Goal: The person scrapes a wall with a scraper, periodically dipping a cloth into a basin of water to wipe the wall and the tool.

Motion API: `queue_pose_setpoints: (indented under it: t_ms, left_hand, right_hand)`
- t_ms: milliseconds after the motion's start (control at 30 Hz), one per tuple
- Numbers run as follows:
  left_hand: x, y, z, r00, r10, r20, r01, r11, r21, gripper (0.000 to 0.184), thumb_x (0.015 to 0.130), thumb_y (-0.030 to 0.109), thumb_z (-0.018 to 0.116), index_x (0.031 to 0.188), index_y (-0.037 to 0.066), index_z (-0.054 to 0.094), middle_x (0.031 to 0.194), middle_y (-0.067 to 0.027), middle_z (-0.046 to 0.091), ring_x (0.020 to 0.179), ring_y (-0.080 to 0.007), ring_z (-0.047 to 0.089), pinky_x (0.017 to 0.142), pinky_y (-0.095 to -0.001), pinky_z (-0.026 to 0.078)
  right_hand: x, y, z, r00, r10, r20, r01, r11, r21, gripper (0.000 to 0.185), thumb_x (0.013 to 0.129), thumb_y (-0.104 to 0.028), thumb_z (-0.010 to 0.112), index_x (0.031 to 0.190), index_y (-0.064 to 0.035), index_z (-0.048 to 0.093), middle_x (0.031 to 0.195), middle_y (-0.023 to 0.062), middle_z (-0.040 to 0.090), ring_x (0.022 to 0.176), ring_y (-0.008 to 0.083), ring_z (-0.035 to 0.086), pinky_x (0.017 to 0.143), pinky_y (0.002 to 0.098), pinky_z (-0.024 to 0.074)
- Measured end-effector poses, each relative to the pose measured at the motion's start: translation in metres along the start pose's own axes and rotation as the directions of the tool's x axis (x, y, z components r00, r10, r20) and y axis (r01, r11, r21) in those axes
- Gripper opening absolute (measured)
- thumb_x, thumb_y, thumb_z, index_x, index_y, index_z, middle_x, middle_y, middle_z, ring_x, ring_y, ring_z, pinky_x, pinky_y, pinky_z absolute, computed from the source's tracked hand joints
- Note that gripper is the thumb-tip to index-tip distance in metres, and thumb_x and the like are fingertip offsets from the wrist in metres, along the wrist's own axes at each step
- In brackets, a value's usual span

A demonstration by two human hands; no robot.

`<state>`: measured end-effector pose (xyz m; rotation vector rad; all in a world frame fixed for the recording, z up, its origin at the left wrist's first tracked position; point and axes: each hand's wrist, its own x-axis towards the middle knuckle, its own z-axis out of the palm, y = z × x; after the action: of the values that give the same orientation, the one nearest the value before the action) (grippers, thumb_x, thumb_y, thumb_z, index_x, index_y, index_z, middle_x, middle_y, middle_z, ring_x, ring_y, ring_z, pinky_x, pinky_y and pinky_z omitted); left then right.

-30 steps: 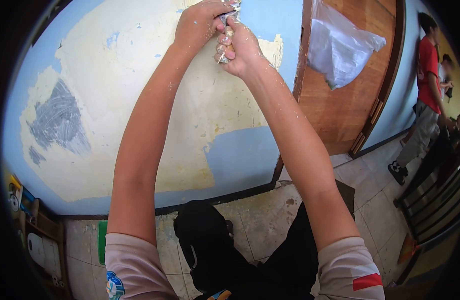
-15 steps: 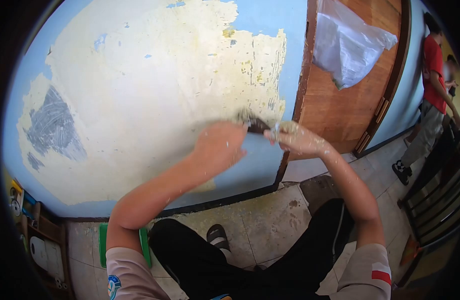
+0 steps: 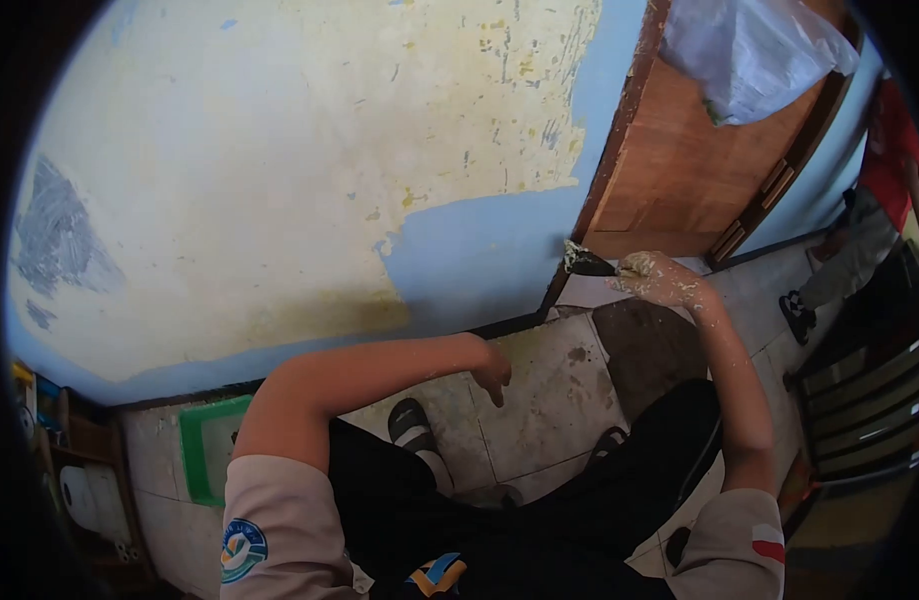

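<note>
My right hand [image 3: 662, 278], speckled with pale flakes, is closed around the handle of a scraper [image 3: 598, 266]. The scraper's dark blade points left, with crumbly pale scrapings heaped on its tip, close to the door frame's lower part. My left hand [image 3: 492, 370] hangs over the tiled floor with nothing in it, its fingers pointing loosely down. In front of me the wall [image 3: 280, 170] is largely stripped to a cream layer. Blue paint [image 3: 470, 250] remains on its lower right part and along the edges.
A brown wooden door [image 3: 670, 150] with a white plastic bag [image 3: 755, 65] stands at right. A green tray [image 3: 195, 455] lies on the floor at left, near a wooden shelf [image 3: 85, 440]. A person in a red shirt [image 3: 888, 150] stands at far right, behind a dark slatted chair [image 3: 865, 410].
My left hand has dropped away from the scraper and the wall. My right hand has carried the scraper rightward, off the wall surface. The view has tilted downward.
</note>
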<state>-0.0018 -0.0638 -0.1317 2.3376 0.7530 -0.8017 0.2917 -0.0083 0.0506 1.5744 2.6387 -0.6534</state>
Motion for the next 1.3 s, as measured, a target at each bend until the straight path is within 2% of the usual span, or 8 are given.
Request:
queue_pose_setpoints:
  t_ms: [167,267,500,567,700,767,1133,1300]
  left_hand:
    - [-0.031,0.015,-0.041,0.990,-0.138,0.007,0.132,0.962,0.240,0.053,0.087,0.044,0.071,0.128,0.012,0.067,0.118,-0.0120,0.071,0.113,-0.0347,0.066,0.092,-0.0489,0.055]
    - [-0.058,0.019,-0.055,0.979,-0.148,-0.140,0.171,0.970,0.172,0.049,0.088,0.043,0.070,0.126,0.013,0.068,0.115,-0.0125,0.072,0.110,-0.0347,0.068,0.088,-0.0477,0.057]
    - [-0.055,0.021,0.059,0.979,-0.038,-0.201,0.014,0.993,-0.116,0.055,0.088,0.046,0.071,0.130,0.011,0.067,0.119,-0.0152,0.070,0.113,-0.0372,0.065,0.095,-0.0492,0.053]
    - [-0.049,0.006,0.100,0.975,0.091,0.203,-0.071,0.992,-0.101,0.063,0.087,0.048,0.072,0.134,0.008,0.064,0.124,-0.0189,0.068,0.116,-0.0384,0.064,0.100,-0.0487,0.050]
    - [-0.055,-0.020,0.141,0.945,0.041,0.326,0.006,0.990,-0.144,0.066,0.087,0.050,0.072,0.136,0.006,0.063,0.128,-0.0214,0.066,0.120,-0.0382,0.062,0.103,-0.0465,0.048]
    - [-0.070,-0.028,0.149,0.992,-0.071,0.109,0.103,0.943,-0.317,0.065,0.088,0.050,0.072,0.134,0.005,0.064,0.129,-0.0216,0.066,0.122,-0.0389,0.061,0.103,-0.0450,0.048]
    - [-0.105,-0.038,0.136,0.983,-0.126,-0.136,0.071,0.934,-0.351,0.059,0.088,0.046,0.071,0.131,0.005,0.065,0.125,-0.0206,0.068,0.116,-0.0386,0.064,0.099,-0.0459,0.050]
    - [-0.129,-0.024,0.119,0.953,-0.160,-0.257,0.056,0.927,-0.370,0.052,0.090,0.042,0.070,0.128,0.007,0.066,0.120,-0.0167,0.071,0.110,-0.0363,0.067,0.095,-0.0460,0.052]
  right_hand:
    - [-0.008,0.001,0.000,0.992,0.078,0.102,-0.080,0.997,0.012,0.051,0.092,-0.047,0.071,0.088,0.0031,0.066,0.077,0.0160,0.065,0.073,0.0264,0.062,0.073,0.0397,0.0509]
    - [-0.008,-0.003,0.000,0.945,0.144,0.293,-0.181,0.978,0.103,0.052,0.092,-0.051,0.070,0.086,0.0002,0.067,0.070,0.0094,0.060,0.068,0.0184,0.060,0.068,0.0351,0.0503]
    - [-0.006,-0.016,-0.002,0.962,0.065,0.264,-0.099,0.988,0.117,0.048,0.093,-0.048,0.072,0.084,-0.0016,0.064,0.068,0.0022,0.056,0.061,0.0108,0.053,0.058,0.0312,0.0450]
    - [-0.002,-0.015,0.002,0.965,0.035,0.260,-0.086,0.978,0.189,0.046,0.094,-0.046,0.071,0.083,-0.0016,0.064,0.066,0.0013,0.055,0.059,0.0095,0.050,0.056,0.0304,0.0426]
    - [0.005,-0.036,0.008,0.960,0.041,0.277,-0.073,0.992,0.107,0.044,0.095,-0.043,0.070,0.083,-0.0010,0.065,0.064,0.0008,0.054,0.059,0.0080,0.049,0.054,0.0297,0.0414]
    - [0.018,-0.032,0.014,0.947,0.002,0.321,-0.050,0.989,0.141,0.043,0.095,-0.041,0.071,0.083,-0.0003,0.066,0.063,0.0013,0.055,0.059,0.0080,0.050,0.054,0.0293,0.0413]
    - [0.073,-0.079,0.034,0.948,-0.131,0.288,0.132,0.991,0.018,0.047,0.096,-0.043,0.066,0.088,0.0037,0.067,0.078,0.0161,0.062,0.075,0.0234,0.060,0.072,0.0380,0.0490]
    - [0.075,-0.101,0.048,0.944,-0.305,0.126,0.287,0.947,0.145,0.043,0.099,-0.037,0.064,0.091,0.0047,0.059,0.072,0.0159,0.053,0.069,0.0203,0.046,0.068,0.0385,0.0450]
